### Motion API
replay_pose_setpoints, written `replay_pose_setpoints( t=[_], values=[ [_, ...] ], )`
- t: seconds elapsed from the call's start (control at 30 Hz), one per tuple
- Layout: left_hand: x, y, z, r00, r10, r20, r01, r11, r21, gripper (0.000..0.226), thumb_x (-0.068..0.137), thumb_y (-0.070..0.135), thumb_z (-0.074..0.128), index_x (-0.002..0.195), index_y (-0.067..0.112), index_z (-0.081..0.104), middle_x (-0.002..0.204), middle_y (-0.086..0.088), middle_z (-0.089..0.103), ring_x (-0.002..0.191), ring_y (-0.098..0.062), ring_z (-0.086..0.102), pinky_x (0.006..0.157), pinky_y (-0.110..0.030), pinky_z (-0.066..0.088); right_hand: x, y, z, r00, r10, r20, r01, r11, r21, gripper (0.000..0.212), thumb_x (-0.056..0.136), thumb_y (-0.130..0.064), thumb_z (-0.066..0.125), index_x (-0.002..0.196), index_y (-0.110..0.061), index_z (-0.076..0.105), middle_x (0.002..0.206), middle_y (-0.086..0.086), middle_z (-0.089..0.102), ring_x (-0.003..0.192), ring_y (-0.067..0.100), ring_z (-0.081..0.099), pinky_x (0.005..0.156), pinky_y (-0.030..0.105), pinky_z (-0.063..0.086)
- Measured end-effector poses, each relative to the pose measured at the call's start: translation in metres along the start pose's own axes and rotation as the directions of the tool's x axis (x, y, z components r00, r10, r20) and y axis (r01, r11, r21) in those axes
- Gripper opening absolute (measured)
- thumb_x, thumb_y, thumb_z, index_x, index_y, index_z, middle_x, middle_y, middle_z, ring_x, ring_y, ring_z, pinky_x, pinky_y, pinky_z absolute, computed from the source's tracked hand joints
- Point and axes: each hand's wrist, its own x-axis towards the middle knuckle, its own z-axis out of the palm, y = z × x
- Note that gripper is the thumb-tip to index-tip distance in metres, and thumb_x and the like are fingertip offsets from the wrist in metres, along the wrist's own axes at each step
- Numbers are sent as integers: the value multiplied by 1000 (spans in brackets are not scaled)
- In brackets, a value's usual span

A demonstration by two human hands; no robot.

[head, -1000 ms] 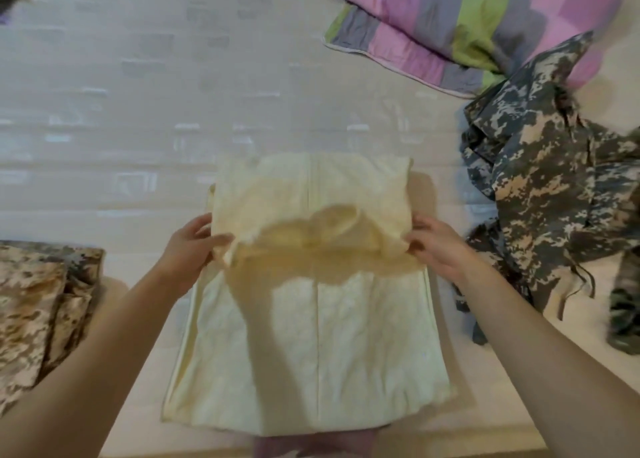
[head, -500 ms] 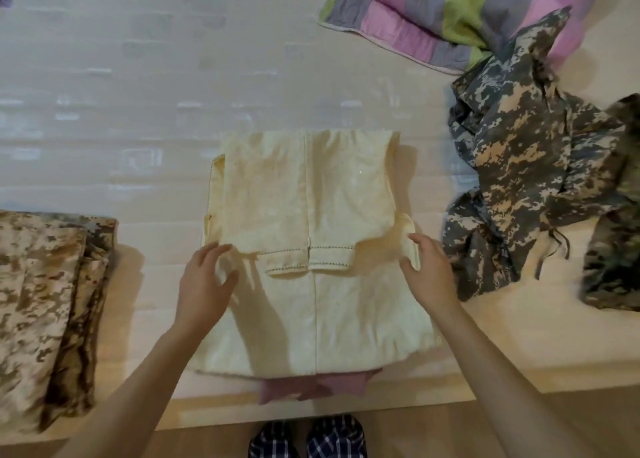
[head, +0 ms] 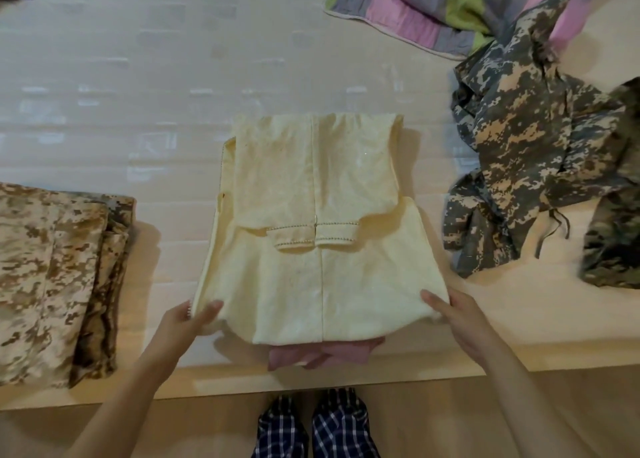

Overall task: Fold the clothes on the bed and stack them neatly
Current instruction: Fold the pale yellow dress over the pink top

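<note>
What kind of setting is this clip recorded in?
Most likely a bedroom at home. The work surface looks like a quilted mattress, a striped pillow lies at its far edge, and clothes are spread over it: a yellow garment being folded and a tan camouflage stack.

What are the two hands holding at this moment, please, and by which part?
The pale yellow garment: the left hand and right hand each pinch a near bottom corner.
</note>
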Motion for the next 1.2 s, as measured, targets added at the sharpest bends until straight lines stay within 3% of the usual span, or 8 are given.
replay_pose_setpoints(
  t=[0.17,0.33,0.57,0.73,0.83,0.9,1.03,1.2],
  values=[
    [-29,-30,-41,983,-92,158,76,991,107,36,72,48,69,96,21,74,98,12,74,92,-2,66,81,-25,45,-24,24,-39,977,69,204,-51,994,-96,30,78,-20,68,108,-14,67,108,2,72,102,15,65,89,26,48],
    [-25,-33,-24,980,-119,157,96,984,151,21,81,36,69,98,24,70,94,13,74,86,0,67,72,-19,44,-24,36,-20,996,69,54,-61,987,-147,18,83,-21,68,101,-21,66,99,-7,71,86,0,66,66,12,48],
    [-17,-61,-22,988,-143,53,124,954,274,13,87,26,67,78,17,71,70,4,71,77,-17,65,62,-23,41,-11,50,-19,988,151,44,-136,960,-243,9,86,-14,66,95,-18,67,103,8,71,93,21,66,91,42,50],
    [-18,-72,-7,984,-178,-29,179,946,272,23,84,20,71,103,11,62,87,2,68,87,-18,64,67,-24,45,-5,49,-10,991,76,-113,-104,958,-265,30,81,-15,72,106,-10,57,107,7,64,85,10,60,68,18,47],
    [-25,-69,2,965,149,-217,-1,827,562,48,78,23,76,119,11,53,109,-3,61,101,-23,58,86,-38,48,-12,54,-4,883,-398,-251,118,704,-700,43,71,-24,81,106,-9,59,103,6,60,96,23,55,82,35,43],
    [-34,-70,11,886,457,-79,-229,581,781,41,82,26,68,118,15,54,121,-6,56,113,-28,52,98,-45,39,-19,65,3,786,-616,-52,244,386,-889,46,63,-31,85,99,-12,64,107,7,62,106,26,52,90,40,36],
    [-39,-83,29,793,487,365,-508,198,838,68,74,31,62,138,15,46,147,-6,41,136,-21,32,114,-43,17,-27,94,13,813,-463,354,417,38,-908,75,54,-30,87,123,-14,60,139,10,49,135,27,28,109,50,16],
    [-22,-87,27,819,451,354,-466,165,869,98,53,-4,81,140,14,42,150,-9,37,138,-25,31,111,-55,26,-10,93,20,827,-479,294,345,21,-938,80,36,-6,89,113,-9,67,129,14,58,125,30,41,104,51,24]
  ],
)
